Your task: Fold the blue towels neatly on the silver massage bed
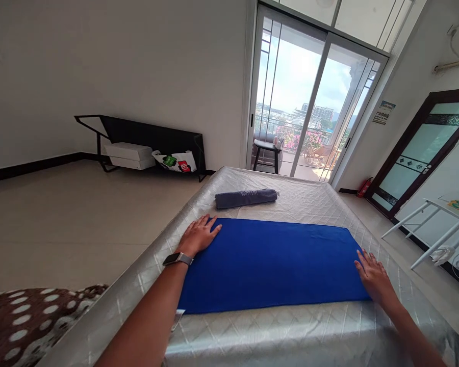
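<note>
A blue cloth [275, 265] lies spread flat across the plastic-covered mattress [268, 336], its long sides running left to right. My left hand [199, 235] rests flat on its far left corner, fingers stretched out, with a watch on the wrist. At the right edge of the cloth, my right hand [373, 275] lies with its fingers apart, partly on the cloth and partly on the mattress. A small white tag sticks out at the near left corner. Beyond the cloth sits a rolled dark grey cloth [246, 198] with pale lettering.
A black rack [153, 133] holding white boxes [130, 154] and a printed bag stands by the back wall. Sliding glass doors [290, 97] are behind the mattress. A white table [443, 206] stands at right, and a brown dotted blanket [30, 321] lies at lower left.
</note>
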A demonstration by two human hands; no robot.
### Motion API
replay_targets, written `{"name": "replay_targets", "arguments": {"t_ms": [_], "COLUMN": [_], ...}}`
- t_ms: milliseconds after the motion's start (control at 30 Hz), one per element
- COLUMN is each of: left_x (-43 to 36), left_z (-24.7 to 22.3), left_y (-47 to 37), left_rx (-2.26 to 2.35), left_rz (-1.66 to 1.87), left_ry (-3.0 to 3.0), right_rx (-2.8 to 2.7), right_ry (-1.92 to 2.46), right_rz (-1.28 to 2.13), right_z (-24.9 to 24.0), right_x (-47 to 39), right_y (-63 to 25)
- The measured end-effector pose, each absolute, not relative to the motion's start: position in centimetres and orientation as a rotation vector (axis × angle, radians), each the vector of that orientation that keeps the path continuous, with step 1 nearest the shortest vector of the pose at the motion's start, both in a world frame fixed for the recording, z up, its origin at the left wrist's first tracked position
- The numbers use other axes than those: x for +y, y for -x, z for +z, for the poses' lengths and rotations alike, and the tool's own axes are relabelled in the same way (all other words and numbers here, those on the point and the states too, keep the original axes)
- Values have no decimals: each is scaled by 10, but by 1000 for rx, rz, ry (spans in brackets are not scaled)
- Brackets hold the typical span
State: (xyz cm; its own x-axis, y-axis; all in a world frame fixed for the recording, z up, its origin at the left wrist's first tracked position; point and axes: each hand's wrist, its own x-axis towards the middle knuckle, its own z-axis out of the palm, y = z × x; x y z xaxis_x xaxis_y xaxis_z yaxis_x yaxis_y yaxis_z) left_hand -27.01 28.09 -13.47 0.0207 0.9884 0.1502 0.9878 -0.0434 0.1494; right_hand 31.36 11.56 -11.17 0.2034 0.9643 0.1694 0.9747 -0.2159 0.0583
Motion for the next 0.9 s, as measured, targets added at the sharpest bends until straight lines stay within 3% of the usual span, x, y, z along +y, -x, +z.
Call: {"name": "replay_targets", "arguments": {"t_ms": [233, 367, 900], "left_x": [279, 279, 278], "left_z": [-134, -134, -133], "left_y": [270, 270, 272], "left_rx": [2170, 2178, 2157], "left_rz": [326, 321, 323], "left_ry": [-2243, -2246, -2255], "right_rx": [-2233, -2258, -1891], "right_ry": [2003, 2055, 2543], "right_rz": [-43, 95, 110], "right_z": [-89, -95, -92], "right_x": [178, 214, 244], "right_y": [-210, -195, -324]}}
